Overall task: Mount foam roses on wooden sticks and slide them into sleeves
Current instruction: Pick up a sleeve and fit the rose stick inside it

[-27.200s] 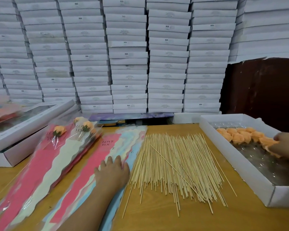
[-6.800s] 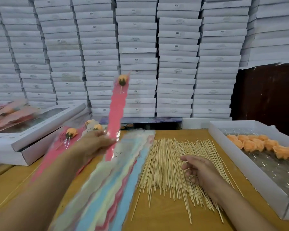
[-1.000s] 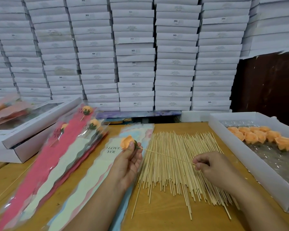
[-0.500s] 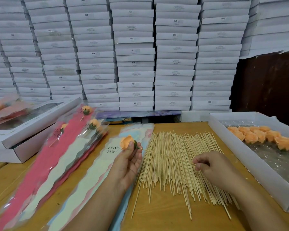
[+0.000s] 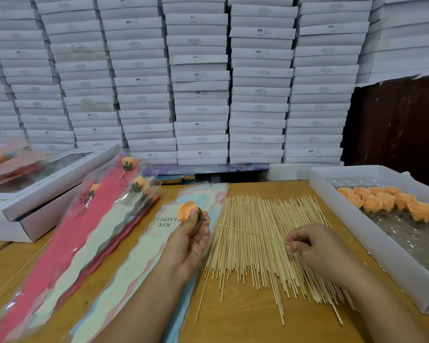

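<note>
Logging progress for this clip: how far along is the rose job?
Done: several sleeved roses lie piled at left. In hand: left hand holds a foam rose, right hand pinches its stick. Left: sleeving it, plus tray roses and loose sticks.

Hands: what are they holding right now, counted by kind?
1 rose, held in the left hand
1 stick, pinched by the right hand
Total: 2 things held
</note>
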Demonstrator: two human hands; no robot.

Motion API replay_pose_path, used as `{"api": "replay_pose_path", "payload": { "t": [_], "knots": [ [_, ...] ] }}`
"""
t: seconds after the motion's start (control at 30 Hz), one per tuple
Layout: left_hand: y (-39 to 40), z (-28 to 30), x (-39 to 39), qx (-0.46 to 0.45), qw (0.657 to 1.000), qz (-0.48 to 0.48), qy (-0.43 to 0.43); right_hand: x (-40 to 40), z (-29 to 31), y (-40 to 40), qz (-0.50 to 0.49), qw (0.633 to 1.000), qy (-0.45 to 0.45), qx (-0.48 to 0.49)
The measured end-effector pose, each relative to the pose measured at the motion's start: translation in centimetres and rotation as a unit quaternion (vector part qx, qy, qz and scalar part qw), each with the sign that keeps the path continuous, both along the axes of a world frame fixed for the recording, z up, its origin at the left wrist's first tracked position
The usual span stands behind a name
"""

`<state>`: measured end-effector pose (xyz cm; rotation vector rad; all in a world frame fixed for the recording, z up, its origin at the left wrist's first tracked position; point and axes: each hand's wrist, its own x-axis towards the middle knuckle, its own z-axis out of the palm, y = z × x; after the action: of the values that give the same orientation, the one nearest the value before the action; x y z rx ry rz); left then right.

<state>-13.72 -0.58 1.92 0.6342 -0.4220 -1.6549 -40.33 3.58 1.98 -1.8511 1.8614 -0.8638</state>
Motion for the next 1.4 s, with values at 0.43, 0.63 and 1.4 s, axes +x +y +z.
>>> {"api": "replay_pose_path", "payload": {
  "t": [0.43, 0.63, 1.4],
  "knots": [
    [0.02, -0.1, -0.13, 0.0, 1.0, 0.005, -0.007, -0.05, -0.31, -0.3, -0.003, 1.0, -0.003, -0.004],
    [0.03, -0.03, -0.08, 0.001, 1.0, 0.008, -0.005, -0.18, -0.48, -0.42, -0.002, 1.0, -0.002, -0.009],
    [-0.02, -0.15, 0.0, 0.001, 1.0, 0.004, -0.003, -0.12, -0.39, -0.34, 0.003, 1.0, 0.005, -0.008]
  ]
}}
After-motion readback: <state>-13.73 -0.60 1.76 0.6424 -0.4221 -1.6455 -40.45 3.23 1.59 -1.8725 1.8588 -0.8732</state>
